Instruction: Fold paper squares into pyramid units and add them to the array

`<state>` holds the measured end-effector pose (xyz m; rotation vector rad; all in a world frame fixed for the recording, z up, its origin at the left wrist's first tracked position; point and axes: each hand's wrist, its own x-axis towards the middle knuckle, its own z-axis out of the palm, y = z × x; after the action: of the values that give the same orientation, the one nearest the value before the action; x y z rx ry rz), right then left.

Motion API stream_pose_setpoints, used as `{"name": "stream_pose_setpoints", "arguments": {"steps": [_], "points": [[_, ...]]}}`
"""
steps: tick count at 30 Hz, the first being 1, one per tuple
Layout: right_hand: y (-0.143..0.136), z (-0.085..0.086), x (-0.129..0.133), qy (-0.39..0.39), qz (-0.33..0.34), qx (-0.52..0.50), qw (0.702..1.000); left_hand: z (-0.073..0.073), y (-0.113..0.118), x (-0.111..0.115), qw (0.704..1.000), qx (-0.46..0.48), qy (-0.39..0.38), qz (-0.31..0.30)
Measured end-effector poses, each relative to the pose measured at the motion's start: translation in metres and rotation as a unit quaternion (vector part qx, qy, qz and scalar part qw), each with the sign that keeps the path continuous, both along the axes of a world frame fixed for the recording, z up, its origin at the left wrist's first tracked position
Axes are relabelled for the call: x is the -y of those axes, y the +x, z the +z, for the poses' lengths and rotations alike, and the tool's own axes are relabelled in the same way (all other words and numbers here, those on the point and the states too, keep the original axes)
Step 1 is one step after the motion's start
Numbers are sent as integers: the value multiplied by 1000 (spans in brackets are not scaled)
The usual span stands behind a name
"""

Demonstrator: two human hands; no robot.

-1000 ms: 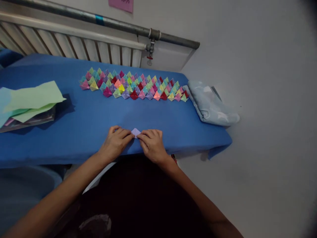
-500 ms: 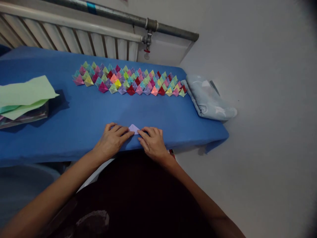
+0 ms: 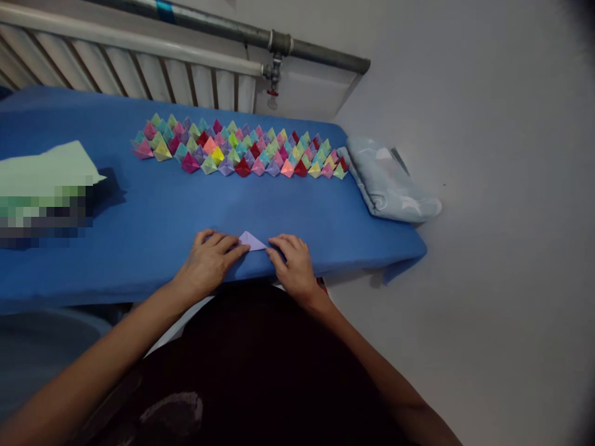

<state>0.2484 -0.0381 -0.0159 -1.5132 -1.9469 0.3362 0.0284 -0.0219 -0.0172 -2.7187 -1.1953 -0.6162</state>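
Note:
A small piece of lilac paper (image 3: 251, 241), folded into a triangle, lies near the front edge of the blue-covered table (image 3: 167, 204). My left hand (image 3: 209, 255) grips its left end, with the thumb along the lower edge and the fingers over the corner. At the opposite side, the thumb and forefinger of my right hand (image 3: 294, 263) close on the pointed right corner. The middle of the triangle shows between the two hands; its left corner is covered by my fingers.
Rows of colourful folded paper boats (image 3: 242, 148) stand towards the back. Green paper sheets (image 3: 51, 167) lie at left, their lower part pixelated. A folded grey-blue cloth (image 3: 390, 186) rests at the right end. Behind are a radiator (image 3: 153, 74) and a metal pipe (image 3: 320, 52).
My right hand has slid rightward along the paper to its corner, so more of the triangle shows. My left hand stays at the left end. The view has shifted slightly.

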Motion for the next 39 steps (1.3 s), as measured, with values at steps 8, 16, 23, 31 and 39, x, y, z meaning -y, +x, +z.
{"name": "stream_pose_setpoints", "arguments": {"steps": [8, 16, 23, 31, 39], "points": [[-9, 6, -17, -57, -20, -31, 998, -1, 1, 2, 1000, 8, -2, 1], [-14, 11, -17, -77, -33, -10, 996, -3, 2, 4, 1000, 7, 5, -2], [-15, 11, -22, -89, -28, 23, 995, -4, 2, 5, 1000, -1, 16, 4], [-17, 16, -22, -115, -34, 40, 992, 1, 5, 8, 1000, -13, -8, 11], [-19, 15, -22, -103, -31, 41, 993, 4, 7, 8, 998, -54, 35, 0]]}}
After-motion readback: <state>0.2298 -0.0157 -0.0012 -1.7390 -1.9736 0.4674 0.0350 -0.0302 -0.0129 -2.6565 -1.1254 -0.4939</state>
